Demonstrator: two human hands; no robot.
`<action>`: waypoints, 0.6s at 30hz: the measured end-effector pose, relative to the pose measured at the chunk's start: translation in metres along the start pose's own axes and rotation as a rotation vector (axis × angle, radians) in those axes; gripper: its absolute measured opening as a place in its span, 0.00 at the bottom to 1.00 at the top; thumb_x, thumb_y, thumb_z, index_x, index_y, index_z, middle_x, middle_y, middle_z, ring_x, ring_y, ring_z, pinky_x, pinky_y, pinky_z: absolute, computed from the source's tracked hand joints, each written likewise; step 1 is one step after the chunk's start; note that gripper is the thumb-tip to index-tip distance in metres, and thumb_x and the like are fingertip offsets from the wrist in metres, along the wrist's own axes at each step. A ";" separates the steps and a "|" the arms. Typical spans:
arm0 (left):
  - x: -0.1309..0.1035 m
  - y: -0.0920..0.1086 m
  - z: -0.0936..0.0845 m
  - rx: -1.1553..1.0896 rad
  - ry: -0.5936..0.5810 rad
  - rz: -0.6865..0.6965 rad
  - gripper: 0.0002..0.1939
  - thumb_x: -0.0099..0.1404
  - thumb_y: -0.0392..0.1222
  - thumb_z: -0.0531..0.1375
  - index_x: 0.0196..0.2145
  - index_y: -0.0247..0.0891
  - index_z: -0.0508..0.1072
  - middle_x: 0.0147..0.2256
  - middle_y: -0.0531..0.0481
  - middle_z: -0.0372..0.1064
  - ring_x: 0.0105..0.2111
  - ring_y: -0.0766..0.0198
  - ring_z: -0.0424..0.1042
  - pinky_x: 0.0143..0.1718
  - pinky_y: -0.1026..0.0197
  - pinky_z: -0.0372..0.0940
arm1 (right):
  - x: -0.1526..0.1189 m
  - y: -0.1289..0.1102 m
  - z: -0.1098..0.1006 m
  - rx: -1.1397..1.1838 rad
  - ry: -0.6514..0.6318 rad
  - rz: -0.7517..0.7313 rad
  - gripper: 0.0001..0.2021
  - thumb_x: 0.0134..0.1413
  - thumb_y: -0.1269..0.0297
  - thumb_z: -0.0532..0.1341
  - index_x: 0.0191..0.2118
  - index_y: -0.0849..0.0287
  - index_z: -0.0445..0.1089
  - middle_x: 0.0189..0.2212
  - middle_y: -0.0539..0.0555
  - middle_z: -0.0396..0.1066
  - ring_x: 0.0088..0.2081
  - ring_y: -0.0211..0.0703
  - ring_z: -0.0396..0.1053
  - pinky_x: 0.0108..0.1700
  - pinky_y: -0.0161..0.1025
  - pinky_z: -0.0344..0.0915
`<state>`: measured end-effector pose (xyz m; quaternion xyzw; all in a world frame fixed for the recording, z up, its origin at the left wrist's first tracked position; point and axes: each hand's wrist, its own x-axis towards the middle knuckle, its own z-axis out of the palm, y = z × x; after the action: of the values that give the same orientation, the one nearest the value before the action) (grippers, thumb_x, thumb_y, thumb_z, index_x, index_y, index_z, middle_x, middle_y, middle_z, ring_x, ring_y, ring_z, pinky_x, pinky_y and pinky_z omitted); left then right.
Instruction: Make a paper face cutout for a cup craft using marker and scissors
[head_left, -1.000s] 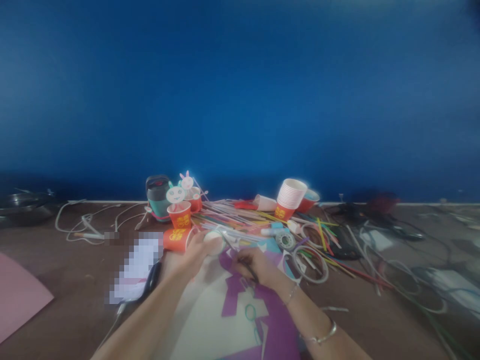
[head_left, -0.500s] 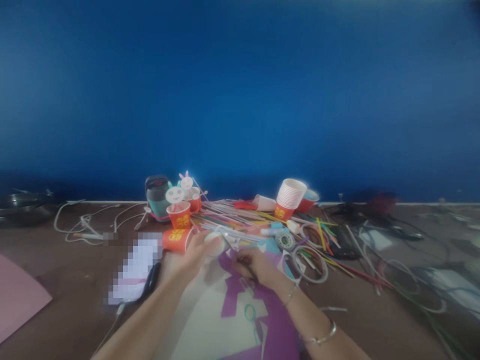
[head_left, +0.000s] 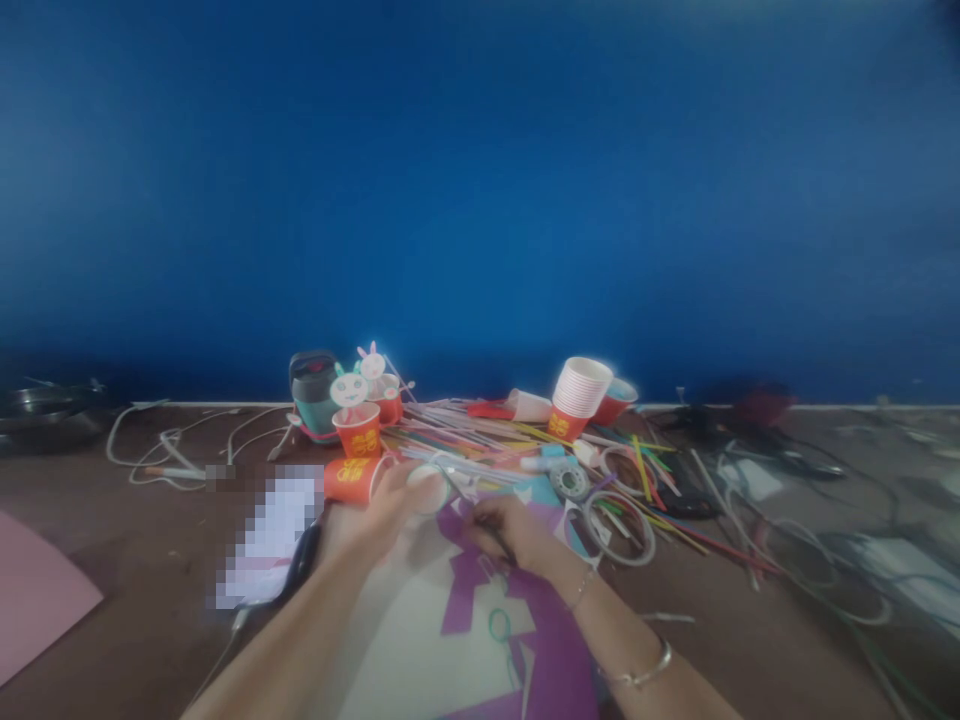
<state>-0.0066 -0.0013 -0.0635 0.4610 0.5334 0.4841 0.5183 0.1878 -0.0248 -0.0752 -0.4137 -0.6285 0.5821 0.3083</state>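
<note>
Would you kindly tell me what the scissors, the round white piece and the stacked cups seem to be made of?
Scissors: probably metal, judging by the dull grey blade. Round white piece: perhaps matte paper or card, showing no shine, though blurred. Stacked cups: likely smooth paper, with nested white rims and yellow print on red.

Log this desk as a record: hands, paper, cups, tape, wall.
Left hand: holds a white disc
Right hand: grips scissors, blades pointing toward the disc
Blade contact: cannot tell
Paper: purple sheet, with cutouts, below the right hand
Cups: tipped cup beside the left hand; upright cup behind it; cup stack farther right
Tape: in front of the stack
Wall: blue
</note>
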 end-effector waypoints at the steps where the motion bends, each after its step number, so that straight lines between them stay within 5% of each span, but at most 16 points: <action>1: 0.000 0.000 -0.001 -0.010 -0.001 -0.004 0.13 0.42 0.45 0.67 0.28 0.38 0.77 0.26 0.50 0.68 0.30 0.57 0.67 0.29 0.62 0.60 | 0.000 0.001 0.000 0.003 -0.003 -0.001 0.06 0.44 0.66 0.59 0.21 0.60 0.66 0.10 0.42 0.55 0.12 0.30 0.51 0.16 0.30 0.49; 18: -0.007 0.008 0.017 -0.214 0.007 -0.083 0.15 0.45 0.47 0.66 0.27 0.34 0.74 0.25 0.51 0.68 0.25 0.66 0.66 0.27 0.66 0.60 | -0.002 -0.004 0.002 0.032 0.024 -0.010 0.08 0.47 0.61 0.59 0.23 0.59 0.67 0.11 0.43 0.56 0.12 0.30 0.51 0.14 0.30 0.48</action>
<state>0.0105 -0.0070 -0.0551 0.3790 0.4989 0.5181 0.5822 0.1865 -0.0274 -0.0712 -0.4126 -0.6173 0.5855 0.3254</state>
